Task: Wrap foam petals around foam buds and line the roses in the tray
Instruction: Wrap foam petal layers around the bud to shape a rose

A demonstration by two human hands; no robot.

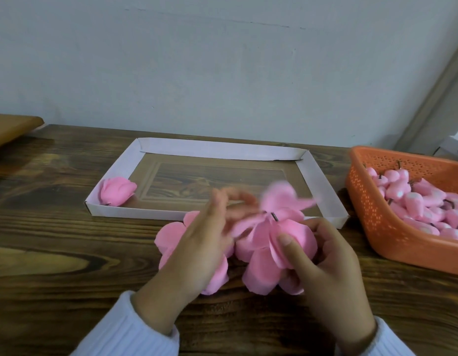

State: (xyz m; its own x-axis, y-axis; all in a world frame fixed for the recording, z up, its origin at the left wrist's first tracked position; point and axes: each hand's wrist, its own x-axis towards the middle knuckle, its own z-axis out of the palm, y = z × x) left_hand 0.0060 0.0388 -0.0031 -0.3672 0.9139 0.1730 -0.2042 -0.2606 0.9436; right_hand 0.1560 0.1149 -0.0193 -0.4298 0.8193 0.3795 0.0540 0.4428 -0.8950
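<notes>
My right hand [328, 255] grips a pink foam petal piece [289, 237] with a dark stem poking through its middle. A pink foam bud [280, 194] sits blurred above that stem. My left hand [204, 242] reaches over from the left, its fingers blurred at the petals near the stem; its grip is unclear. More pink petal pieces [171, 237] lie flat on the table under my left hand. One finished pink rose [117, 191] lies in the near left corner of the shallow white cardboard tray [222, 150].
An orange perforated basket [376, 217] at the right holds several pink foam buds [423, 201] with dark stems. The dark wooden table [55, 253] runs to a pale wall. A wooden board edge [9, 127] sits at the far left.
</notes>
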